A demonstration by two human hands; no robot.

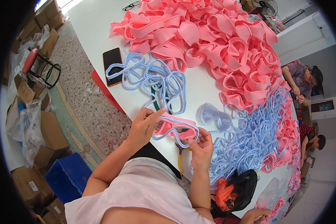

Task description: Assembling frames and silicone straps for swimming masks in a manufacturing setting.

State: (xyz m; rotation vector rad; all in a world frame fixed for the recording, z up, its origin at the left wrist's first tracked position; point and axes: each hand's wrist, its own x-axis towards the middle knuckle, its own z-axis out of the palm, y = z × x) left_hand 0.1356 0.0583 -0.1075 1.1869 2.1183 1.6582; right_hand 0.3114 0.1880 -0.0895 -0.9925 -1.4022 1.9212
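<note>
My left hand (143, 125) and my right hand (201, 145) hold between them a pink foam frame (175, 126) with a light blue rubber band (175, 136) looped around it, just above the white table (89, 22). The left fingers pinch its left end. The right fingers grip its lower right edge. A clear pair of goggles (214, 115) lies just right of the piece.
A big heap of pink foam frames (220, 44) covers the far table. Blue bands lie in piles at the centre (156, 80) and right (250, 138). A phone (112, 65) lies at the left edge, yellow-handled pliers (181, 158) near me. Two people (304, 80) sit at right. Boxes and a blue crate (65, 177) stand on the floor.
</note>
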